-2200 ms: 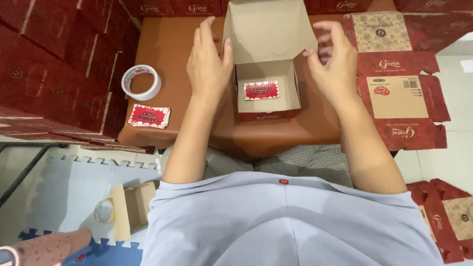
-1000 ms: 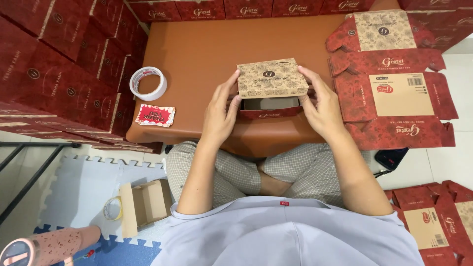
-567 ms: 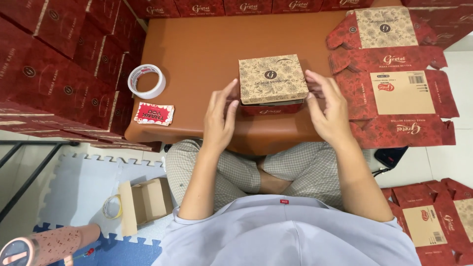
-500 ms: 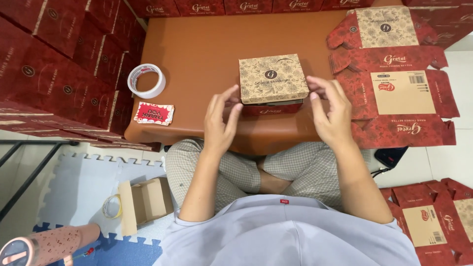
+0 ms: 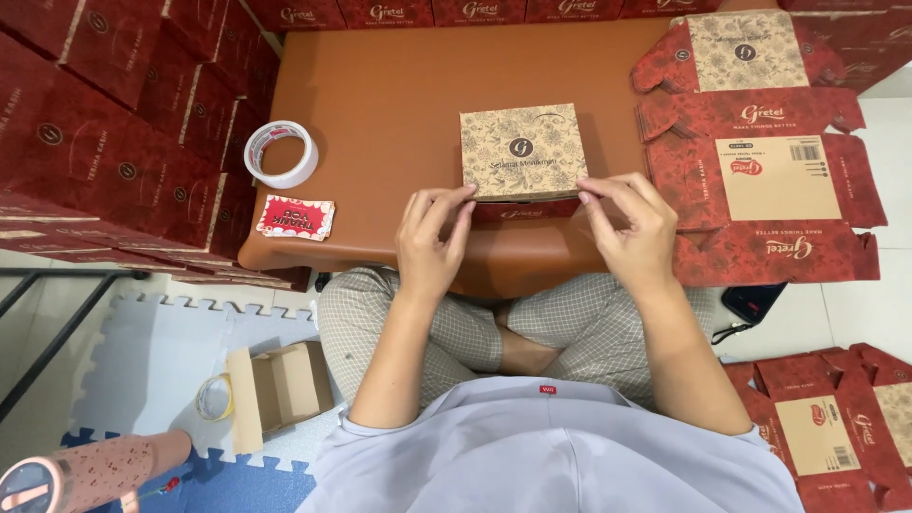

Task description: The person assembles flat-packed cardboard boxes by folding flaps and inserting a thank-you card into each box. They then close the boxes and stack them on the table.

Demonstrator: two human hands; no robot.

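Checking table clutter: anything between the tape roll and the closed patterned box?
Nothing: bare brown tabletop between the tape roll and the patterned box, in the head view.
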